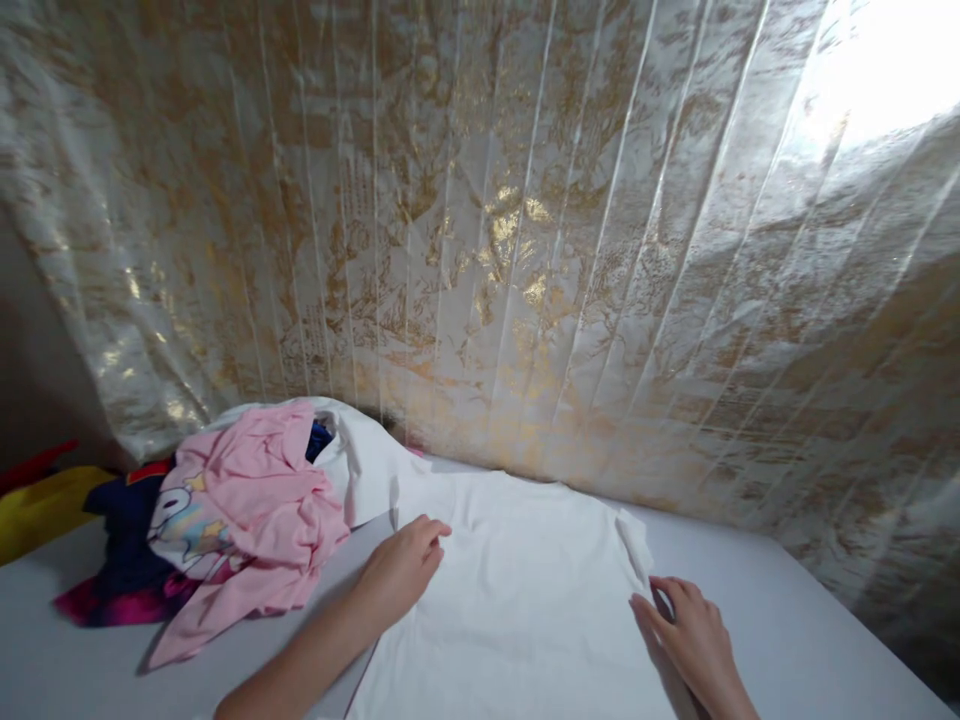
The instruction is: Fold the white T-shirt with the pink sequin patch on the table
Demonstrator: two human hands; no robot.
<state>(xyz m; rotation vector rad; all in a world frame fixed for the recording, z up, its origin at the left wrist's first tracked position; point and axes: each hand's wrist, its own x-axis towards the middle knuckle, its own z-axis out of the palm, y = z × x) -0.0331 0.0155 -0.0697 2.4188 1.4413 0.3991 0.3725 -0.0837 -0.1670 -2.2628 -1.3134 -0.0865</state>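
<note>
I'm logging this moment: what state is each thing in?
White garment: spread out, lightly wrinkled
Pink garment: crumpled, heaped
Navy garment: bunched, partly covered
Yellow cloth: rumpled
Wall covering: shiny, creased
Left hand: fingers bent, at the white garment's left edge
Right hand: fingers bent, at its right edge

I note open passage over the white garment (517, 600), which lies nearly flat between my left hand (405, 565) and my right hand (696, 635). Tabletop (795, 620) beyond the right hand gives lateral room. On the left, heaped clothes (135, 540), a pink garment (259, 500) uppermost, obstruct travel past the forearm (315, 645). The patterned sheet (465, 250) behind bars forward reach.
</note>
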